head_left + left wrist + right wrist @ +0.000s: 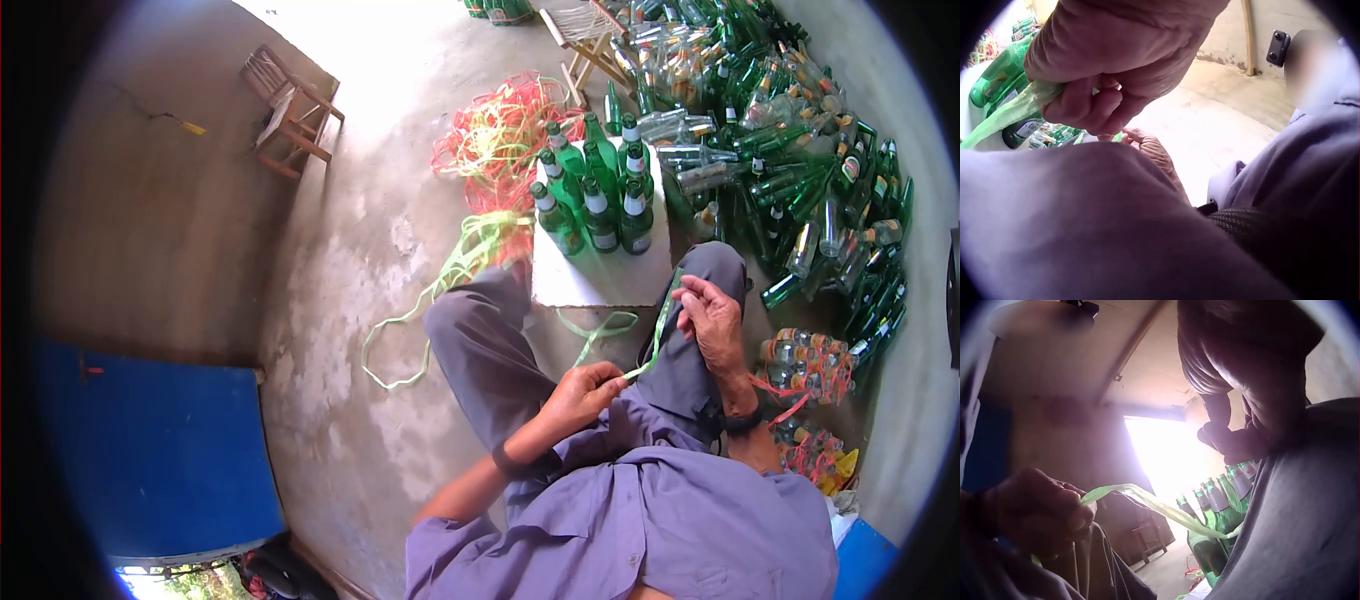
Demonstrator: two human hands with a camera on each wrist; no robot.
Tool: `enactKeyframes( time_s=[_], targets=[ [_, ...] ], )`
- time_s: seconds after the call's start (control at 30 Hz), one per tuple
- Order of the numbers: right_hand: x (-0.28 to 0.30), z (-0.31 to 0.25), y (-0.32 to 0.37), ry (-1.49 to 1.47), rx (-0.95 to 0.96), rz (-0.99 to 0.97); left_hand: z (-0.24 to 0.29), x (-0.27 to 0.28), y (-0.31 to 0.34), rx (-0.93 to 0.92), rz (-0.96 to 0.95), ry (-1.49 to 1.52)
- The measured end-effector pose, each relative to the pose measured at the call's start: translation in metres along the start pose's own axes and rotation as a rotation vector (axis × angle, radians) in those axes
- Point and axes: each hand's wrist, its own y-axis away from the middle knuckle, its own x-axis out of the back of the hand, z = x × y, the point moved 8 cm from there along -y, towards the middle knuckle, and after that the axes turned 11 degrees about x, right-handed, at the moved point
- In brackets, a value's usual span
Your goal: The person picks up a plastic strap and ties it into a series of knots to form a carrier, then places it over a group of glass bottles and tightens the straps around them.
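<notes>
In the head view my left hand (585, 395) grips a pale green plastic strip (655, 345) between thumb and curled fingers. The strip runs up along the right knee. My right hand (712, 325) is over that knee, its bent fingers beside the strip's upper part; in the right wrist view, the right hand (1247, 394) shows no strip between its fingers. Several green bottles (603, 235) stand grouped on a white board (590, 285) in front of the knees. The left wrist view shows the strip (1007, 115) leading out of the left hand (1110, 56).
Loose red and green strips (495, 140) lie tangled behind the board's left side. A large pile of bottles (780, 150) covers the right floor. Bundled clear bottles (805, 365) sit right of the knee. A wooden chair (295, 115) is at the far left, a stool (590, 45) behind.
</notes>
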Motion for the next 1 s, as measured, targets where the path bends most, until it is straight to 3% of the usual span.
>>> enactKeyframes(
  time_s=[0.13,0.2,0.4,0.5,0.57,0.6,0.7,0.73,0.8,0.93,1.0],
  targets=[
    [-0.016,0.003,-0.002,0.074,0.070,-0.025,0.004,0.009,0.000,-0.023,0.025,-0.016],
    [-0.021,-0.001,0.000,0.250,0.190,-0.053,0.003,0.012,-0.007,-0.020,0.016,-0.032],
    [-0.027,-0.012,0.009,0.412,0.258,-0.071,-0.005,0.016,-0.030,-0.005,-0.035,0.027],
    [-0.039,-0.023,0.002,0.420,0.253,-0.161,0.007,0.022,-0.032,-0.054,-0.058,0.050],
    [-0.059,-0.048,0.007,0.526,0.539,-0.279,0.011,0.023,-0.031,-0.022,-0.063,0.023],
    [-0.062,-0.051,0.007,0.530,0.536,-0.283,0.015,0.025,-0.030,-0.021,-0.065,0.030],
    [-0.091,-0.054,0.017,0.627,0.632,-0.548,0.020,0.030,-0.028,-0.018,-0.087,0.069],
    [-0.092,-0.051,0.018,0.625,0.639,-0.549,0.020,0.032,-0.029,-0.023,-0.082,0.066],
    [-0.097,-0.028,0.023,0.474,0.399,-0.660,0.024,0.038,-0.030,-0.096,-0.026,-0.034],
    [-0.086,-0.019,0.023,0.327,0.194,-0.617,0.028,0.043,-0.026,-0.117,-0.003,-0.062],
    [-0.077,-0.030,0.021,0.306,0.254,-0.577,0.039,0.051,-0.023,-0.165,0.022,-0.182]
  ],
)
